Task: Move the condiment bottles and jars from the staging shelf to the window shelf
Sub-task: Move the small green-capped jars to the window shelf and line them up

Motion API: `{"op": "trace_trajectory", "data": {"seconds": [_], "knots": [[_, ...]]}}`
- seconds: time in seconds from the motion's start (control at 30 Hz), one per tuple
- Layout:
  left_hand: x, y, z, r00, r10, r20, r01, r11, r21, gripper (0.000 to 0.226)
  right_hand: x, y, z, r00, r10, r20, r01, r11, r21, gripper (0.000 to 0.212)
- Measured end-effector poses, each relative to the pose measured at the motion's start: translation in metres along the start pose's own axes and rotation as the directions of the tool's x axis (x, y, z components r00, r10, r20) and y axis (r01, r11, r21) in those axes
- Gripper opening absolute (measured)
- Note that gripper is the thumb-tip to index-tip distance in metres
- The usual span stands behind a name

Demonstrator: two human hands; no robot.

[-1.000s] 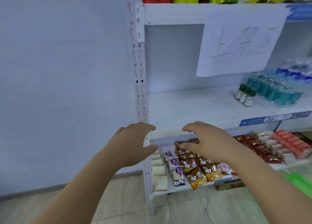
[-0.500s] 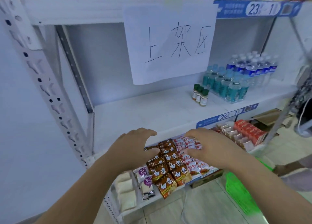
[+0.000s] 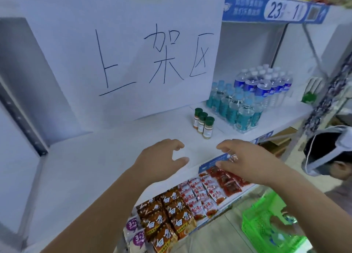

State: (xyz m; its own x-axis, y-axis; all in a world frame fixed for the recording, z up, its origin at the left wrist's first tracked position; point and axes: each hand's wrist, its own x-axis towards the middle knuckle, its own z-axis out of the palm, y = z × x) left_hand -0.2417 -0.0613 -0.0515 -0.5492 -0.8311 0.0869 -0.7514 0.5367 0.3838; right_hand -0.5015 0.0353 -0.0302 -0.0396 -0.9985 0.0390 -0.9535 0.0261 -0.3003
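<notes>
Left hand (image 3: 162, 161) and right hand (image 3: 247, 163) out ahead of us over front edge of shelf (image 3: 95, 167), side by side but apart, fingers loosely spread and half-curled, both holding nothing. We see three jars (image 3: 202, 123), green caps, upright in tight row on shelf beyond our hands, untouched, just left of water bottles (image 3: 247, 100). Handwritten paper sign (image 3: 142, 52) hangs above. Snack packs (image 3: 181, 210) below shelf edge, green basket (image 3: 266, 228) lower right, another person's head (image 3: 327, 153) at right edge

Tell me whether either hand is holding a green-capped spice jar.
No: the left hand and right hand are empty, short of the three spice jars.
</notes>
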Motion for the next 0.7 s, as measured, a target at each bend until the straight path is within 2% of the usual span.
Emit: {"op": "trace_trajectory", "data": {"seconds": [0.2, 0.33, 0.57, 0.7], "knots": [[0.072, 0.022, 0.033, 0.998, -0.064, -0.017, 0.063, 0.997, -0.05, 0.051, 0.049, 0.059, -0.005, 1.0, -0.028, 0.009, 0.028, 0.999, 0.02, 0.049], [0.121, 0.04, 0.052, 0.982, -0.173, -0.077, 0.166, 0.982, -0.087, 0.049, 0.091, 0.096, -0.014, 0.996, -0.085, 0.022, 0.084, 0.996, 0.037, 0.046], [0.196, 0.073, 0.088, 0.911, -0.37, -0.179, 0.342, 0.924, -0.172, 0.064, 0.147, 0.15, -0.032, 0.978, -0.19, 0.089, 0.187, 0.982, 0.041, 0.041], [0.218, 0.084, 0.105, 0.848, -0.474, -0.236, 0.45, 0.88, -0.15, 0.059, 0.17, 0.169, -0.036, 0.965, -0.234, 0.114, 0.228, 0.971, 0.066, 0.046]]}}
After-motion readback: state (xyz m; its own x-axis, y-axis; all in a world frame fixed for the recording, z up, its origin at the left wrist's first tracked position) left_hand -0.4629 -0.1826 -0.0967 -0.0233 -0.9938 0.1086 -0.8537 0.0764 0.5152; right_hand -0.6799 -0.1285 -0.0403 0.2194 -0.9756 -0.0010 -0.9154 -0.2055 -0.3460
